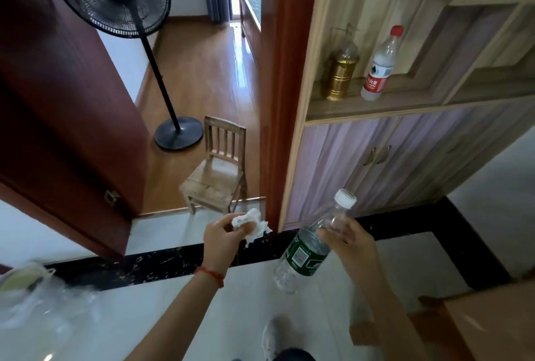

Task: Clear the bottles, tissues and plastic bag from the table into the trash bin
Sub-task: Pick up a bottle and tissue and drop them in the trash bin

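Head view: left grip [223,234] clutches tissue [252,223]; right grip [347,240] holds capped, empty-looking bottle [309,247] over open floor [246,302].

L hand [224,237] grips crumpled tissue [251,223]; R hand [348,240] holds green-label water bottle [309,247] tilted, cap up, over tiled floor [246,311]. Red-cap bottle [379,66] on shelf [376,103].

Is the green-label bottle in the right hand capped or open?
Capped: a white cap sits on the green-label bottle gripped by the right hand.
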